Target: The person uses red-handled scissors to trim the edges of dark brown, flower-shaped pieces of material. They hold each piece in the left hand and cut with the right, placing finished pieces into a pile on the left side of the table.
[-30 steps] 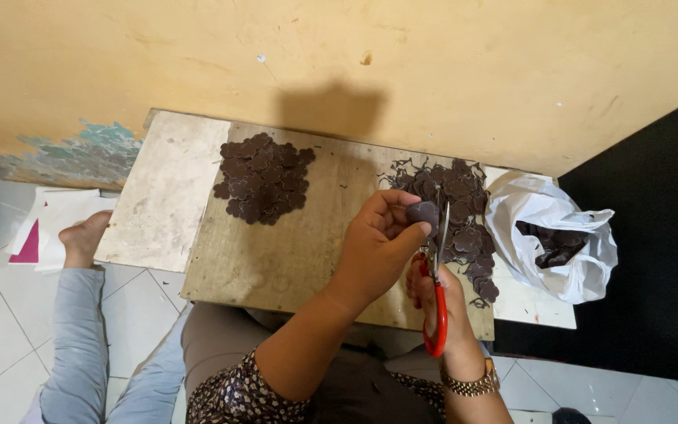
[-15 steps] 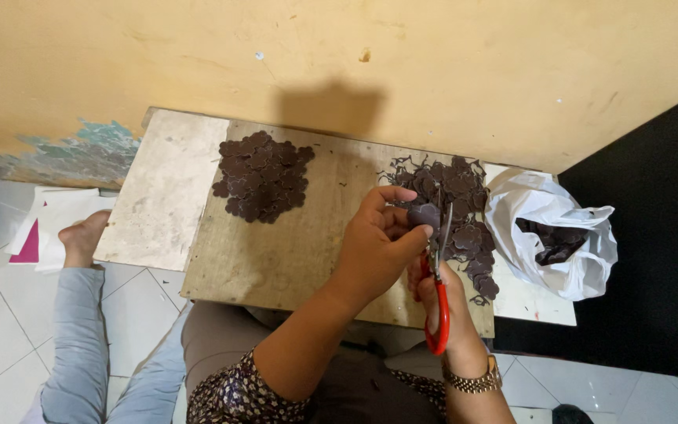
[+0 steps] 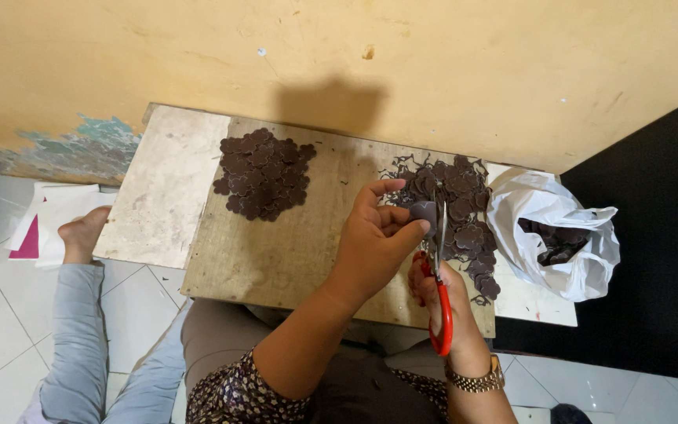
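Observation:
My left hand [image 3: 374, 239] pinches a small dark brown round piece [image 3: 424, 212] between thumb and fingers, over a wooden board [image 3: 292, 251]. My right hand [image 3: 445, 294] grips red-handled scissors [image 3: 441, 267] whose blades point up and meet the edge of that piece. Just beyond the scissors lies a loose heap of dark brown cutouts and scraps [image 3: 461, 212]. A neater pile of round brown pieces [image 3: 264, 173] sits at the board's far left.
A white plastic bag [image 3: 555, 235] holding more dark pieces lies at the right. A pale board [image 3: 162, 188] adjoins the wooden one on the left. A yellow wall stands behind. A bare foot [image 3: 80, 235] and papers [image 3: 49, 216] rest on the tiled floor at the left.
The left hand has turned the small piece slightly against the scissor blades. Both hands stay in nearly the same place.

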The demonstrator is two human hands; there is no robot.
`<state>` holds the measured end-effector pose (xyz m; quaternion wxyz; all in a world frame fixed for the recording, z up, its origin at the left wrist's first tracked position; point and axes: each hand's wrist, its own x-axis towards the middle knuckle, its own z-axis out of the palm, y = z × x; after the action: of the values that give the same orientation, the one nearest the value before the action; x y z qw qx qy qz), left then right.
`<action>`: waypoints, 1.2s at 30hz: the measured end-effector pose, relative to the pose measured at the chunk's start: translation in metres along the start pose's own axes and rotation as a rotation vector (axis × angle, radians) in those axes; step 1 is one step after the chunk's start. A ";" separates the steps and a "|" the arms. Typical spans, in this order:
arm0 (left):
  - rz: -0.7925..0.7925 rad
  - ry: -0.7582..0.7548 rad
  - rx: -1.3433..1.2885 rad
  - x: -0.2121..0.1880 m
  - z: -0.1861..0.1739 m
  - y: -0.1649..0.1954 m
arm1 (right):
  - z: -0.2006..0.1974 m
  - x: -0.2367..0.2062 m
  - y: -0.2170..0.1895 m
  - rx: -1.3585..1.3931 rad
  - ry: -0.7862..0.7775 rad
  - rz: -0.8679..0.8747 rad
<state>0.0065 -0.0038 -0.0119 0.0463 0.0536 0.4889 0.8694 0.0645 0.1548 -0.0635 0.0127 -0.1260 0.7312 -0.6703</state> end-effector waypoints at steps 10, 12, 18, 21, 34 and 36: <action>0.014 0.027 0.021 0.000 -0.005 -0.002 | 0.002 -0.001 0.007 0.044 -0.007 0.053; 0.020 0.012 0.019 0.001 -0.004 -0.001 | 0.002 -0.001 0.006 0.035 -0.015 0.039; 0.008 -0.060 0.030 0.000 -0.002 0.001 | 0.002 0.000 0.002 -0.042 -0.013 0.006; -0.006 -0.050 0.022 0.001 -0.002 0.001 | 0.002 0.000 0.002 -0.044 0.010 0.022; 0.015 -0.087 0.151 0.003 -0.005 -0.008 | 0.004 0.002 -0.006 0.034 -0.058 -0.022; -0.005 -0.089 0.146 0.002 -0.005 -0.006 | 0.006 0.002 -0.010 0.053 -0.058 -0.022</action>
<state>0.0037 -0.0047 -0.0194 0.0661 0.0944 0.5485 0.8282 0.0656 0.1475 -0.0540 0.0301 -0.1530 0.7110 -0.6857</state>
